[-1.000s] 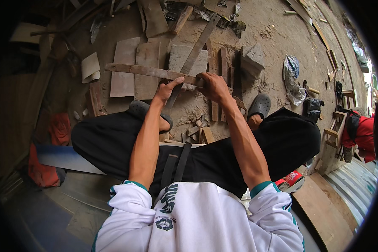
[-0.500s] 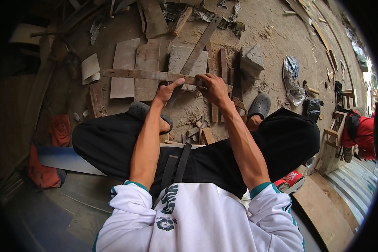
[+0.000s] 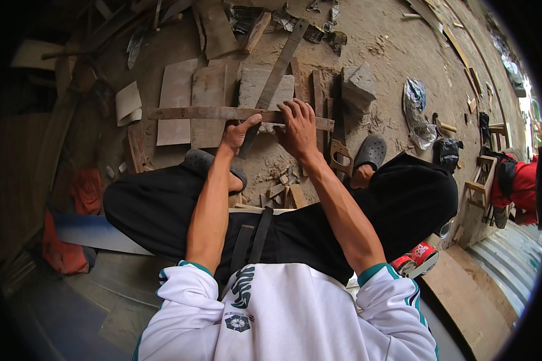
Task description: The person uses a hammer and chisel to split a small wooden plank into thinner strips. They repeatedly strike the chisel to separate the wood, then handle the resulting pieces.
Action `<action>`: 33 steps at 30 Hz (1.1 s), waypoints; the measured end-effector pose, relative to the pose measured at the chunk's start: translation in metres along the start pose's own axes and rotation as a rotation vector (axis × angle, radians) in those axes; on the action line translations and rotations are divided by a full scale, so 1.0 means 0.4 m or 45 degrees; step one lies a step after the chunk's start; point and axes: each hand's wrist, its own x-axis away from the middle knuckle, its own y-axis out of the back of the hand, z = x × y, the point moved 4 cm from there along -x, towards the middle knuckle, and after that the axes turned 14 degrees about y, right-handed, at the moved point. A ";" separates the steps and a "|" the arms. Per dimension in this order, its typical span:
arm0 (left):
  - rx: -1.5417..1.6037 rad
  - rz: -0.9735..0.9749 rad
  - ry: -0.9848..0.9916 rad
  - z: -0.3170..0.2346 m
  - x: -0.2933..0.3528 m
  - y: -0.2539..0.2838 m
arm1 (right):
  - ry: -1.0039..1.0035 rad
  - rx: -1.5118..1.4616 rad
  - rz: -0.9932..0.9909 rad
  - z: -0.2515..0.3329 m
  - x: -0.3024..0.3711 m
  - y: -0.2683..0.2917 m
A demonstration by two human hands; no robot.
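Currently, left hand (image 3: pixel 235 137) has fingers closed on strip (image 3: pixel 199 114), across slat (image 3: pixel 283 60); right hand (image 3: pixel 298 131): fingers part-open over strip.

Left hand (image 3: pixel 238 137) and right hand (image 3: pixel 298 131): two in all, one person's. Crosswise strip (image 3: pixel 211 113) and diagonal strip (image 3: pixel 281 61): two in all, both long and flat. Grey clogs (image 3: pixel 371 150): two. Rough grey blocks (image 3: pixel 356 85): two. Flat boards (image 3: pixel 175 99) left of blocks: at least two. Piece with cut-out handle (image 3: pixel 336 148): one. Black bag (image 3: pixel 447 153): one. Dark strap ends (image 3: pixel 260 233) at waist: two. White sleeves (image 3: pixel 190 295): two. Black trouser legs (image 3: pixel 153 195): two. Corrugated sheet (image 3: pixel 506 268): one. Blue-and-white panel (image 3: pixel 99 233): one. Small offcuts (image 3: pixel 276 191) between clogs: several, too jumbled for exact count.
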 end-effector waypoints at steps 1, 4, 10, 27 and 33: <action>0.034 -0.033 -0.024 0.002 0.000 -0.002 | 0.009 -0.073 -0.037 0.019 0.003 0.004; 0.139 -0.082 -0.040 -0.002 0.009 -0.019 | 0.033 -0.302 -0.007 0.064 0.027 -0.004; 0.193 -0.130 0.055 -0.008 0.023 -0.038 | -1.424 -1.556 -0.084 0.042 0.111 -0.134; 0.172 -0.064 0.194 0.061 -0.010 -0.069 | -1.713 -2.298 -0.209 0.001 0.145 -0.208; 0.125 -0.071 0.283 0.090 -0.031 -0.071 | -1.785 -2.383 -0.291 -0.012 0.198 -0.267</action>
